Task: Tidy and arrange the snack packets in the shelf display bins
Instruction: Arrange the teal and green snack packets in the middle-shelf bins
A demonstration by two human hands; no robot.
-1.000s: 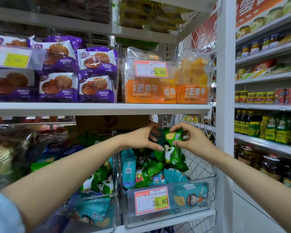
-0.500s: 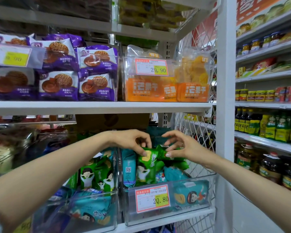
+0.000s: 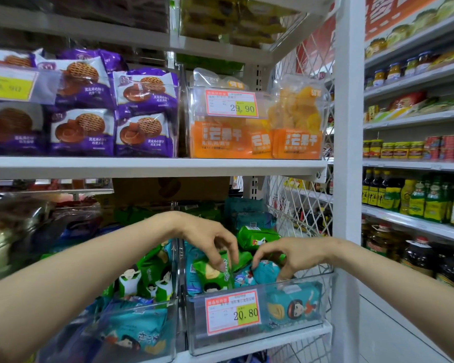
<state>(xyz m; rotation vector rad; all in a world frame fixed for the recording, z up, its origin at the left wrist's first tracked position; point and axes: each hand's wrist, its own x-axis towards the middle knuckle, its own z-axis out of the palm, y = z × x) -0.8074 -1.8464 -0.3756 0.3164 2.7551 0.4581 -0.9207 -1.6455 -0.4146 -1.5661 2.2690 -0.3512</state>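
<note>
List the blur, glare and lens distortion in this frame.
Head view: the left edge smears, so the yellow price tag is barely legible while the 20.80 tag stays sharp; the clear bin walls reflect light and haze the packets behind; wide-angle bending bows the white upright and the forearms; the lighting is even, without hard shadows.

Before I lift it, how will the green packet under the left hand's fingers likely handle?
The green packet looks puffy and creased, so it is probably light and crushable. Its glossy film may slide in the left hand. It lies tilted on loose packets in the clear bin, so neighbours may shift.
</note>
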